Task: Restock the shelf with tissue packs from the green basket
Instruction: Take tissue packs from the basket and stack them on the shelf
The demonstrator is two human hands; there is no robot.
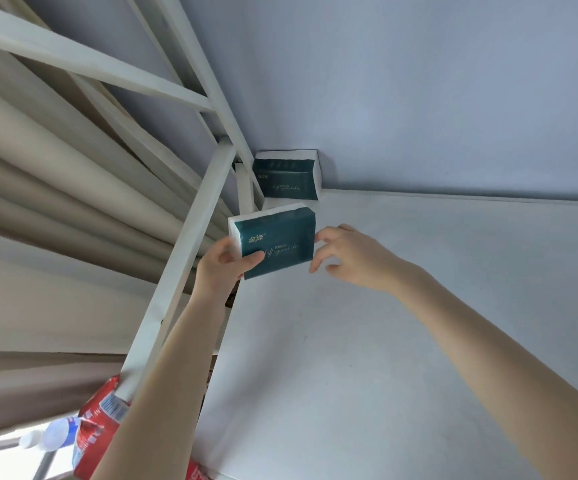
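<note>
The restocking looks to be in its early part: one tissue pack (285,180) stands in the far corner of the white shelf (384,306), pushed against the pale wall (419,98), and a second tissue pack (277,237) is just in front of it, in hand and not yet set down as far as can be told. Most of the shelf board is bare, so there is room for many more; the green basket is out of view, and how many packs remain cannot be judged. The left hand (223,268) grips the second pack at its lower left corner, thumb across the front. The right hand (353,254) is loosely spread with its fingertips at the pack's right edge, holding nothing. The pack is a soft rectangular block in dark teal wrap with gold lettering, white along its top and left side, tilted slightly and near the white frame post (190,258).
</note>
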